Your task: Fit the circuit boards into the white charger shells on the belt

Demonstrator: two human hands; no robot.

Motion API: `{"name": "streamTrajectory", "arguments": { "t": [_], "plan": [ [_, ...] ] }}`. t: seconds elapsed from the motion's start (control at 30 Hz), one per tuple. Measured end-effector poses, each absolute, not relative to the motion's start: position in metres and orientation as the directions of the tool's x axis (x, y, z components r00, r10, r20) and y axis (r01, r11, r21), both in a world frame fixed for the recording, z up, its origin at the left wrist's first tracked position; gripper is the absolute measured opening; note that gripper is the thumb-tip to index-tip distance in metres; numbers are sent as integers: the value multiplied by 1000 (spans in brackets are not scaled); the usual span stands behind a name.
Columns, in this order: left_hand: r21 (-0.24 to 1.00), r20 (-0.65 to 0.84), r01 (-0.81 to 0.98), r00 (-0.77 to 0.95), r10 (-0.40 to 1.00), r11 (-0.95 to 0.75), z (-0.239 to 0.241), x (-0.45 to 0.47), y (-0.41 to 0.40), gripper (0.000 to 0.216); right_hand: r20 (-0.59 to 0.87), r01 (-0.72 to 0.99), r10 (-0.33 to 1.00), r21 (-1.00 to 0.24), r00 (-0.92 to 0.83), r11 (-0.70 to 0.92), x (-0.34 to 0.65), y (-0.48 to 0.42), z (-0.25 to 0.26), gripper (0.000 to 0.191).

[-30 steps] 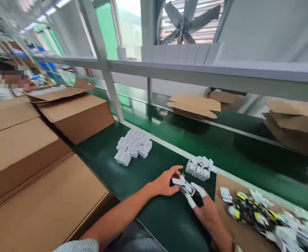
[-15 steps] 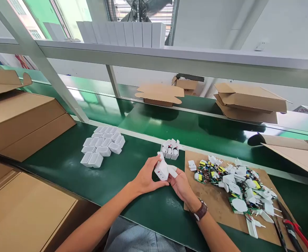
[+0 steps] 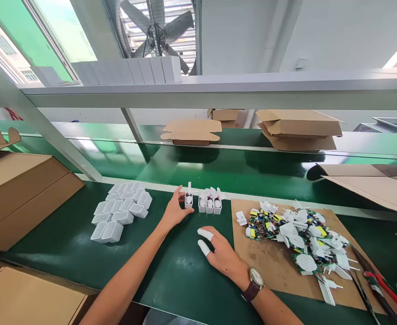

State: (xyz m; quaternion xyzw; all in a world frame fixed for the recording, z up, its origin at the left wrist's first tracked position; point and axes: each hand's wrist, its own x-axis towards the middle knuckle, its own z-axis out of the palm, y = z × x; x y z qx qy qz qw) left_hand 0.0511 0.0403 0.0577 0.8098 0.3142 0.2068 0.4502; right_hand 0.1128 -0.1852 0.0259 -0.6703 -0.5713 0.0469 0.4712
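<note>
My left hand (image 3: 175, 209) grips a small white plastic housing (image 3: 189, 201) between thumb and fingers, standing it upright on the green work surface. Its top is open, with parts showing inside and a white piece sticking up. Just right of it stands a short row of similar white housings (image 3: 209, 206), with white pieces and thin wires at their tops. My right hand (image 3: 223, 255) hovers over the green surface, holding nothing, its fingers apart. Two of its fingers wear white finger covers (image 3: 205, 240).
Closed-looking white housings (image 3: 121, 207) sit grouped at left. A brown board (image 3: 252, 266) carries piled circuit boards with white parts (image 3: 300, 239), plus red-handled pliers (image 3: 383, 289) and tweezers (image 3: 362, 291). Cardboard boxes (image 3: 29, 194) stand at left; flattened cartons (image 3: 296, 128) lie behind.
My left hand has carried the white housing forward, setting it beside the row. My right hand has let go and drawn apart. The camera view has tilted up and turned slightly right.
</note>
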Motion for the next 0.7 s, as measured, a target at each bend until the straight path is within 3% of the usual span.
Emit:
{"name": "streamTrajectory", "arguments": {
  "t": [0.13, 0.3, 0.43, 0.53, 0.7],
  "plan": [
    [900, 4, 263, 793, 609, -348, 47, 73, 36, 110, 503, 839, 830, -538, 243, 81, 116, -185, 22, 38],
    [878, 56, 220, 835, 548, -425, 43, 57, 35, 101, 509, 861, 837, -500, 202, 96, 118, -186, 25, 42],
    [617, 332, 321, 721, 608, -718, 61, 5, 54, 57, 511, 845, 835, -522, 203, 114, 119, -187, 25, 43],
    [386, 533, 489, 574, 622, -782, 74, -38, 72, 30, 497, 838, 843, -533, 204, 112, 119, -187, 24, 43],
    [172, 487, 716, 535, 690, -676, 72, -74, 90, 23, 456, 853, 868, -516, 198, 77, 117, -186, 24, 41]
  ]
}}
